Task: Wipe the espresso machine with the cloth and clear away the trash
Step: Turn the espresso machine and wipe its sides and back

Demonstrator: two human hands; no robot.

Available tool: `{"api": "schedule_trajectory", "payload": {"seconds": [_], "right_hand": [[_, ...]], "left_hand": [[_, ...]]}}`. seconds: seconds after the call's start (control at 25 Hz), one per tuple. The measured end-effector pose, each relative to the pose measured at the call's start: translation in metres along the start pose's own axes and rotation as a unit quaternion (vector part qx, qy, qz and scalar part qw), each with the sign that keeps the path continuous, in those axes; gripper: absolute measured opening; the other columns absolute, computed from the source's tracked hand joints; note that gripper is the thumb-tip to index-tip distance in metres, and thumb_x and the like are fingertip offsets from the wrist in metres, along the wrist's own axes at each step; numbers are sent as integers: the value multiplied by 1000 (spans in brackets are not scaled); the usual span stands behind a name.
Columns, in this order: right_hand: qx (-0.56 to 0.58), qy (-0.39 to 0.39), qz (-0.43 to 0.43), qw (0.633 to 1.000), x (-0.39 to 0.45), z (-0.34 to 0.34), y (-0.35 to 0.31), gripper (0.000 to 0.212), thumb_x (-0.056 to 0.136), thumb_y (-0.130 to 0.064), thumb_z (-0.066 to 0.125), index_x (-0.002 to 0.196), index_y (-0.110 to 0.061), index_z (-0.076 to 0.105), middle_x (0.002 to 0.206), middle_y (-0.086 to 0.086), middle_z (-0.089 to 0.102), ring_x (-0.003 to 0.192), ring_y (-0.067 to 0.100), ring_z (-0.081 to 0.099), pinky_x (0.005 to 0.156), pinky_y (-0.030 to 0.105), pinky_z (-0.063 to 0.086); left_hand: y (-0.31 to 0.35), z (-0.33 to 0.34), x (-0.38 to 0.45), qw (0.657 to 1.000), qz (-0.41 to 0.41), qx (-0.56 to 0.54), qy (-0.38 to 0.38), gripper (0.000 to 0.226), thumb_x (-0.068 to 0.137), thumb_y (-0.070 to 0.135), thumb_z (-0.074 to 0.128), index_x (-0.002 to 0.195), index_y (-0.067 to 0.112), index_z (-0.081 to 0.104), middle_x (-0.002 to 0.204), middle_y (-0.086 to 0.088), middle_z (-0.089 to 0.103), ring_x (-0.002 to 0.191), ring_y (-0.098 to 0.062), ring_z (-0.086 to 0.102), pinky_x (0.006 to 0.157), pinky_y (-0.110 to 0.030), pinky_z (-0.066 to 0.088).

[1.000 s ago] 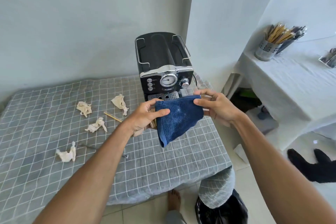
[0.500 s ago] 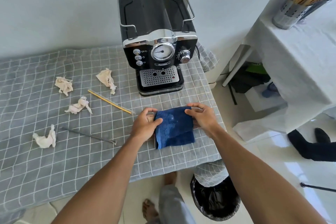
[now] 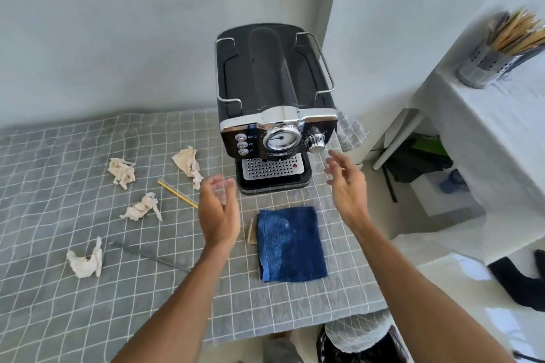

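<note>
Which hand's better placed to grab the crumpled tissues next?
Left, probably. The left hand is open and nearer the tissues, which all lie on its side; the right hand is across the cloth.

Espresso machine at table rear; cloth directly before it — paper wads and sticks lie left.
</note>
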State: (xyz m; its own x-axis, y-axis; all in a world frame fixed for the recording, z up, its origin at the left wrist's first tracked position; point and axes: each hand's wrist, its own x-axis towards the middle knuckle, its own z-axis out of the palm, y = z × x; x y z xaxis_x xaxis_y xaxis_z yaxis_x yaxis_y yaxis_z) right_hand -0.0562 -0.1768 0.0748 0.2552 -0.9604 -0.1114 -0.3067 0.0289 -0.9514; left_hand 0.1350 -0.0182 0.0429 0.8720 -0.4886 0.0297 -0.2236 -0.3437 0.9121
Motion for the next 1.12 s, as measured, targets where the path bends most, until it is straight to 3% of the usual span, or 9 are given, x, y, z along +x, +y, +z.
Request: {"api": "schedule_trajectory", "payload": {"seconds": [0.08, 0.24, 0.4, 0.52, 0.6, 0.68, 0.8, 0.88, 1.12], "right_hand": [[69, 29, -57, 996, 10, -6, -42, 35, 112, -24, 43, 144, -18, 57, 135, 1, 66, 120, 15, 66, 98, 32, 57], [103, 21, -127, 986, 20, -11, -105, 41, 113, -29, 41, 152, -18, 49, 151, -6, 55, 138, 5, 52, 117, 32, 44], [40, -29, -157, 986, 23, -10, -134, 47, 111, -35, 44, 157, -26, 42, 157, -13, 46, 132, -14, 48, 104, 5, 39], [-3, -58, -169, 984, 25, -7, -141, 48, 108, -39, 49, 156, -35, 42, 154, -15, 49, 130, -4, 56, 111, 28, 47], [-34, -62, -171, 983, 26, -4, -142, 49, 107, -39, 52, 155, -34, 43, 153, -8, 54, 136, 10, 55, 116, 43, 46], [-60, -57, -174, 981, 26, -2, -142, 50, 106, -38, 54, 155, -28, 45, 148, -4, 59, 135, 14, 57, 116, 45, 46], [-79, -70, -177, 979, 23, 0, -139, 51, 106, -40, 55, 155, -28, 44, 122, -16, 68, 112, 2, 65, 100, 26, 54], [-84, -66, -177, 978, 20, 2, -140, 52, 107, -38, 55, 156, -29, 43, 108, -26, 64, 102, -7, 63, 85, 9, 48], [-67, -49, -156, 984, 13, 5, -146, 51, 107, -32, 56, 156, -24, 44, 107, -7, 68, 99, -1, 64, 82, 13, 48]], "left_hand": [[30, -15, 26, 995, 29, -80, 51, 30, 100, 48, 50, 124, 30, 55, 119, 14, 63, 104, 5, 61, 85, -23, 50], [92, -33, 64, 984, 68, -145, 82, 42, 101, 48, 48, 134, 23, 57, 133, 3, 62, 118, -8, 61, 94, -34, 54], [148, -36, 70, 972, 209, -84, 62, 46, 99, 42, 60, 137, 17, 58, 138, 4, 60, 124, -10, 58, 105, -38, 49], [172, -28, 69, 952, 303, 35, 25, 49, 98, 42, 64, 139, 15, 59, 141, -2, 59, 133, -19, 52, 113, -37, 40], [178, -22, 68, 961, 259, 97, -4, 55, 96, 40, 65, 144, 15, 54, 151, -8, 50, 141, -24, 44, 117, -40, 37], [174, -17, 65, 974, 191, 116, -34, 57, 98, 38, 63, 149, 17, 47, 160, -12, 37, 150, -26, 33, 120, -41, 34], [163, -15, 60, 980, 163, 94, -57, 53, 107, 37, 50, 155, 17, 39, 166, -12, 30, 155, -25, 27, 123, -43, 30], [160, -14, 59, 979, 175, 87, -66, 52, 110, 35, 42, 157, 16, 35, 166, -9, 33, 153, -23, 31, 122, -38, 29], [162, -20, 64, 976, 167, 98, -103, 55, 112, 35, 36, 162, 14, 26, 169, -6, 29, 153, -24, 33, 123, -39, 29]]}}
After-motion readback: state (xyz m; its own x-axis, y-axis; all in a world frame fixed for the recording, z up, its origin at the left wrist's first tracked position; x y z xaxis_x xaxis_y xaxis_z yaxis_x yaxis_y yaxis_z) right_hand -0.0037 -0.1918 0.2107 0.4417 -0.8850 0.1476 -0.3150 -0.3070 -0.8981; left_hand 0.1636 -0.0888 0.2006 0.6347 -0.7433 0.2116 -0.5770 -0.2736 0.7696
